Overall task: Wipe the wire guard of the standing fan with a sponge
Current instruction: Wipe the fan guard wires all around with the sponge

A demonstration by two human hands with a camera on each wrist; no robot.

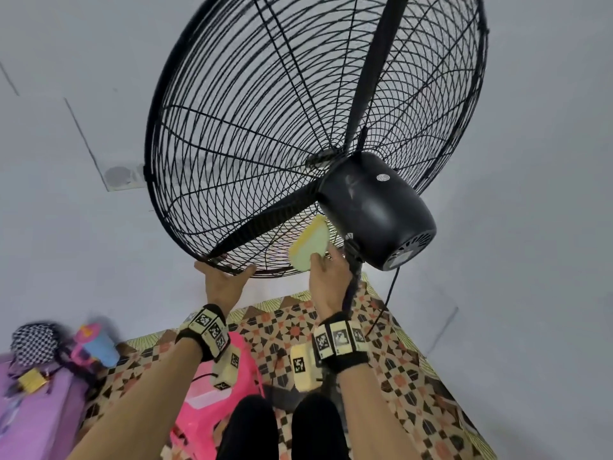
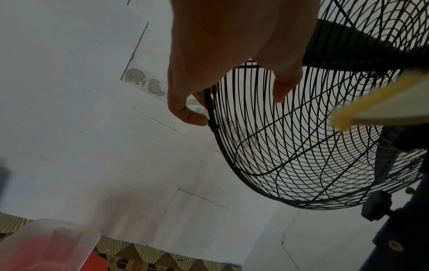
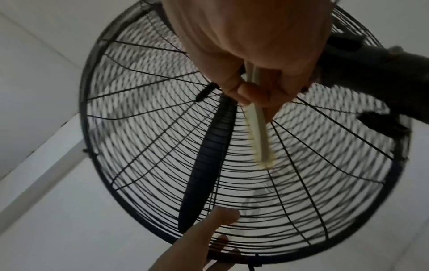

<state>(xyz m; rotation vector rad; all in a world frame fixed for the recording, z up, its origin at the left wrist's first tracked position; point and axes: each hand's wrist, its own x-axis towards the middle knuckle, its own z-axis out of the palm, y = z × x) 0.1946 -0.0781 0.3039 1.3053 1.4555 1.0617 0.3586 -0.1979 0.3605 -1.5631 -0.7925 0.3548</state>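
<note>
Left hand [image 1: 223, 284] grips the wire guard [image 1: 212, 134] rim; right hand [image 1: 328, 277] pinches the sponge [image 1: 310, 245] against nearby wires. Recommend following each wire, firm bracing.

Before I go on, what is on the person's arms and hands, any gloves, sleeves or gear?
Both forearms are bare: no sleeves, no gloves. The left hand and right hand each have a black wrist strap carrying pale yellow blocks printed with black-and-white square code markers. A pale, marker-tagged box hangs under each wrist, with a thin black cable by the left one.
</note>
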